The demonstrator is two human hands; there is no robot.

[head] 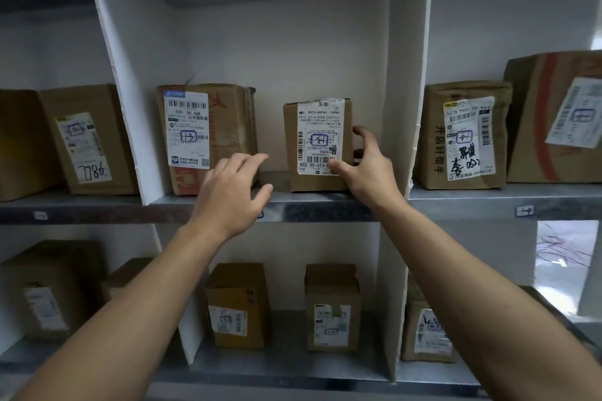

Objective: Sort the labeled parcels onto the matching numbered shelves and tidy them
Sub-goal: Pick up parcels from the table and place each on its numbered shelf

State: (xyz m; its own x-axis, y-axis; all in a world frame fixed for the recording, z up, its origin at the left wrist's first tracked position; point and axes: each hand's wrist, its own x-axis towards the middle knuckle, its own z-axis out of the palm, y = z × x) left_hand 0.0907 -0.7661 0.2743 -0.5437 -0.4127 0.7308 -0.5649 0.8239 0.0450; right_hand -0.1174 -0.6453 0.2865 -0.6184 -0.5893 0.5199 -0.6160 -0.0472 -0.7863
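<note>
Nearest, our left hand (233, 195) hovers with fingers spread, holding nothing, just left of the small parcel (317, 127). Our right hand (368, 172) grips that parcel, thumb on the label's lower edge, fingers curled round its right side. The parcel stands upright on the shelf (325, 205), its label marked 13 facing us. Left of it, apart, stands a larger parcel (224, 127), also marked 13.

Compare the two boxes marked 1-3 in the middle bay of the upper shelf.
The left box is taller and wider than the right box. The left box's label reads upright; the right box's is upside down. The right hand grips the right box; the left hand hovers open by the left box. Both are brown cardboard, standing on the same shelf.
</note>
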